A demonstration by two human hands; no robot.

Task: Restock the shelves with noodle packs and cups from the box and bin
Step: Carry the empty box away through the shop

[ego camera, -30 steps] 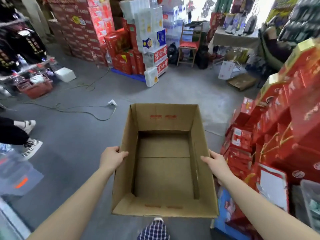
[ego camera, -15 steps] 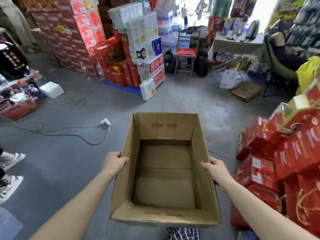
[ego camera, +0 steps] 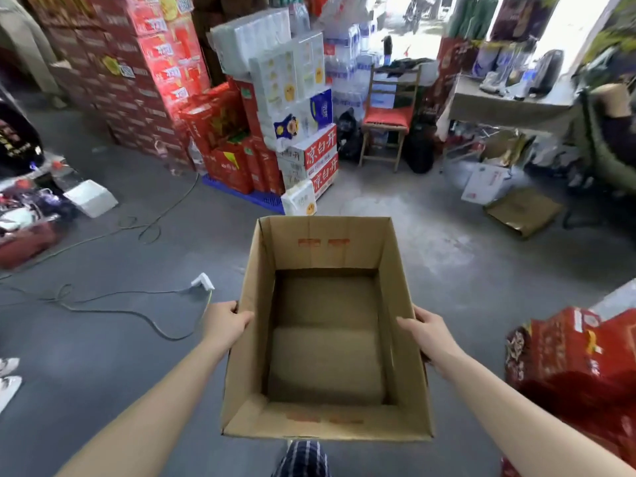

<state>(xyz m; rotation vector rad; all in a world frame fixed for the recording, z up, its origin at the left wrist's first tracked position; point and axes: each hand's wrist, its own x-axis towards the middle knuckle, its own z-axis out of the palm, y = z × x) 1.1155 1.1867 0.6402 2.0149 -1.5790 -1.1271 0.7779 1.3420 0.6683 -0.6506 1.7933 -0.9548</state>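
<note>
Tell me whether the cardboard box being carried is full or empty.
Empty. The cardboard box is open-topped, its bare brown floor shows with nothing on it, while the left hand and right hand grip its side walls.

The open box (ego camera: 327, 339) is held out in front of the person, above the floor (ego camera: 103, 356), with the left hand (ego camera: 225, 321) on its left wall and the right hand (ego camera: 425, 330) on its right wall. Beyond the box stand stacked cartons (ego camera: 303, 139), and a chair (ego camera: 389, 120) is to their right. A cable (ego camera: 113, 306) lies across the floor on the left, ending in a plug (ego camera: 203, 282) near the box. More cartons (ego camera: 571, 352) sit close on the right.
</note>
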